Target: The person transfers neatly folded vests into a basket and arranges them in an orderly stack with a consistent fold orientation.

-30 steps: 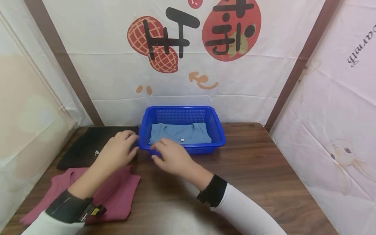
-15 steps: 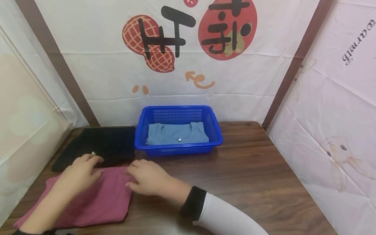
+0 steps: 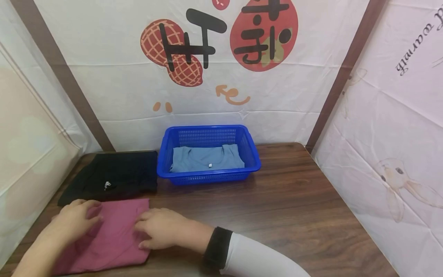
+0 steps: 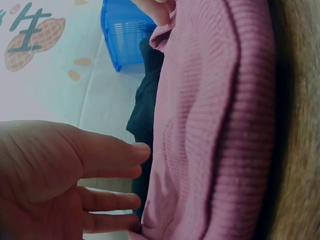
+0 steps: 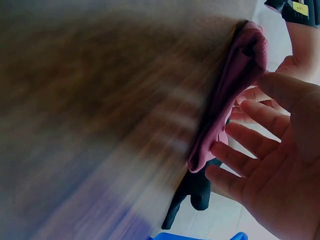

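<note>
A folded pink ribbed garment (image 3: 115, 234) lies at the table's front left. My left hand (image 3: 72, 221) hovers over its left part; in the left wrist view the fingers of that hand (image 4: 55, 172) are extended, their tips close to the ribbed cloth (image 4: 200, 125). At the garment's right edge is my right hand (image 3: 164, 229). The right wrist view shows this hand (image 5: 280, 150) with fingers spread and loosely bent, fingertips right at the folded pink edge (image 5: 235, 90). Neither hand grips the cloth.
Behind the pink garment lies a folded black garment (image 3: 121, 169) with a small white print. A blue plastic basket (image 3: 209, 180) at the back middle holds a folded light-blue garment (image 3: 207, 158). Printed cloth walls (image 3: 117, 96) enclose the wooden table (image 3: 277, 215).
Both hands have moved from near the basket down and left to the pink garment. Its outline looks straighter along the right side. The basket and black garment stay put while the view shifts slightly.
</note>
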The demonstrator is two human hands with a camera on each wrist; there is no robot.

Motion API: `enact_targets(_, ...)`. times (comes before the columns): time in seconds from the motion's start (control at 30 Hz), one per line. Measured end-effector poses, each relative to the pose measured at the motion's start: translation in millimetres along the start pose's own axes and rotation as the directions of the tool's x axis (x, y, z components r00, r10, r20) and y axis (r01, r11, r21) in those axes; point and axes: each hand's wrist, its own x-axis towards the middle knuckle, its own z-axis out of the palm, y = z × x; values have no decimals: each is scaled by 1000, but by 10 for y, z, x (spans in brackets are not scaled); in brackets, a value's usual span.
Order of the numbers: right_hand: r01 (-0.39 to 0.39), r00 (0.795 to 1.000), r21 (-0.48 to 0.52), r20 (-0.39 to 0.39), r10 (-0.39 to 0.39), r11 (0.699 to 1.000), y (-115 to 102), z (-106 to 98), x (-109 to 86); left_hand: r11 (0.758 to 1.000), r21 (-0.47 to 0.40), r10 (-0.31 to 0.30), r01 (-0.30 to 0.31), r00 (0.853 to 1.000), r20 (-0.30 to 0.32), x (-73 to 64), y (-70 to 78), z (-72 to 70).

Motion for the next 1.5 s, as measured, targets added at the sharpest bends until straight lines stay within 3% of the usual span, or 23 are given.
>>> enact_targets(0.13,35,999,-47,42,-33,998,-42,11,40,998,-7,59,-59,998,0,-6,-91,65)
enact_targets(0.3,54,996,-54,70,-50,997,-76,15,57,999,-18,47,-47,999,-21,-67,-240,174)
enact_targets(0.53,62,997,-57,59,-58,996,-68,23,44,991,-117,55,-65,994,-90,-169,-384,329)
enact_targets(0.87,26,998,-81,51,-22,996,-77,-34,68,988,-127,70,-88,988,-137,-138,-364,298)
enact_targets(1.17,-37,997,-40,72,40,999,-86,-70,56,992,-99,69,-81,991,-116,-115,-324,271)
enact_targets(1.5,-43,995,-31,89,46,999,-16,-59,1,993,-60,98,-105,988,-119,-90,-212,315)
